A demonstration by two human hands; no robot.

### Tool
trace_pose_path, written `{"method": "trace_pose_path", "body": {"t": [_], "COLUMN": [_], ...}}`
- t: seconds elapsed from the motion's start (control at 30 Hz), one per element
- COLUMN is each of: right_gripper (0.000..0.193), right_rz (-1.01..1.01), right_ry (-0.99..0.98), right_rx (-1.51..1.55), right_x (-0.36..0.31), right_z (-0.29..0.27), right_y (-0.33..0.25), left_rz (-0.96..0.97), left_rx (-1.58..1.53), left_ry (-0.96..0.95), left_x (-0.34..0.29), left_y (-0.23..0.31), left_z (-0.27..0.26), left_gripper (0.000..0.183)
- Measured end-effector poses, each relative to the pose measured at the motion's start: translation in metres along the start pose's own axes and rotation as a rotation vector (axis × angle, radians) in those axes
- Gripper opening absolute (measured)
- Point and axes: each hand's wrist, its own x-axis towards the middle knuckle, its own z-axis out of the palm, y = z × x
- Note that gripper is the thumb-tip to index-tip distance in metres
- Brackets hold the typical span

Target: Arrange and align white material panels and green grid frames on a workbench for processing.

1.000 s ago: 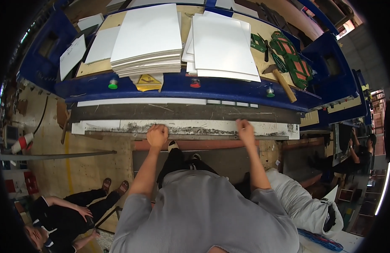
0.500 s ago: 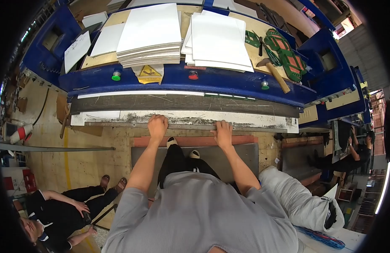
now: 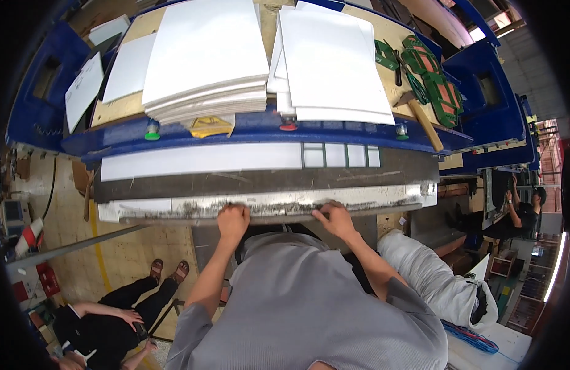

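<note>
My left hand (image 3: 234, 222) is closed over the front edge of a long white plate (image 3: 269, 201) smeared with black marks. Farther right, my right hand (image 3: 334, 217) curls over that same edge, its thumb pointing inward. The plate has a narrow metal bar along its near side and lies in front of a dark flat bed (image 3: 248, 180). On that bed, under the blue beam, are a white sheet (image 3: 198, 159) and a green grid-like frame (image 3: 343, 155). The undersides of my fingers are hidden.
White boards (image 3: 205, 49) are stacked on the blue machine (image 3: 353, 131), beside another white pile (image 3: 334, 61). A hammer (image 3: 425, 125) and green-and-orange pieces (image 3: 442, 92) lie at right. A co-worker (image 3: 97, 330) sits at lower left; another person (image 3: 527, 209) works far right. A white sack (image 3: 421, 271) lies behind my right arm.
The view has shifted as my body moved closer to the machine. More of the bed, the white sheet and the green frame shows under the beam. Both hands stay on the plate's edge.
</note>
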Motion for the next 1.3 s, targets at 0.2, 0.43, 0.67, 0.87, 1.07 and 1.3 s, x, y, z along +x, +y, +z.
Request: {"method": "trace_pose_path", "body": {"t": [0.2, 0.43, 0.67, 0.87, 1.07, 1.3], "right_gripper": [0.054, 0.058, 0.043, 0.046, 0.045, 0.049], "right_rz": [0.242, 0.3, 0.064, 0.248, 0.31, 0.3], "right_ry": [0.215, -0.038, -0.02, -0.018, 0.059, 0.402], "right_rx": [0.013, -0.144, 0.059, 0.681, 0.973, 0.516], "right_x": [0.158, 0.197, 0.188, 0.146, 0.106, 0.081], "right_z": [-0.028, -0.002, -0.003, -0.06, -0.049, -0.077], "right_y": [-0.012, 0.02, 0.023, 0.029, 0.036, 0.05], "left_rz": [0.048, 0.047, 0.132, 0.134, 0.132, 0.261], "left_rx": [-0.323, -0.107, 0.062, -0.053, -0.259, 0.074], "left_ry": [-0.311, -0.419, -0.444, -0.243, -0.301, -0.516], "left_x": [0.077, 0.102, 0.102, 0.085, 0.069, 0.144], "left_y": [0.059, 0.126, 0.128, 0.205, 0.201, 0.071], "left_z": [0.017, 0.099, 0.081, 0.014, 0.042, 0.03], "left_gripper": [0.042, 0.04, 0.018, 0.035, 0.048, 0.095]}}
